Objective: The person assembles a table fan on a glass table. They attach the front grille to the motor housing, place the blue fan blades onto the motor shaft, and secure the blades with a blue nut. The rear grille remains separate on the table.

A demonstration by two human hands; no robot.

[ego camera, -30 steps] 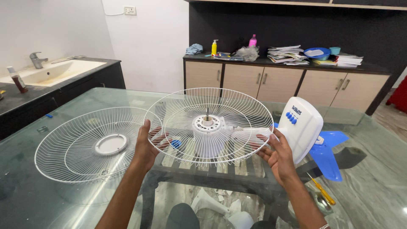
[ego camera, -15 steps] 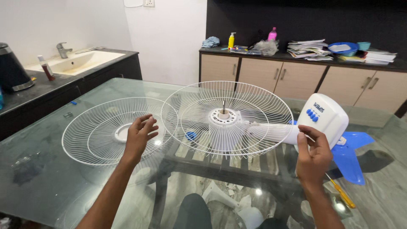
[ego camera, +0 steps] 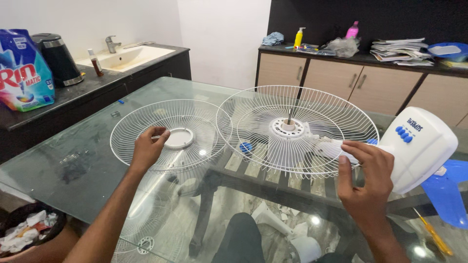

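White round wire front guard lies flat near the glass table's left edge; left hand pinches its wires. Lift it level while right hand, fingers curled, steadies the mounted rear wire guard.

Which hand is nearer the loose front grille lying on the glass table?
Left. The left hand is on the loose front grille, fingers curled over its wires beside the centre disc. The right hand is off to its right, at the neck of the fan body.
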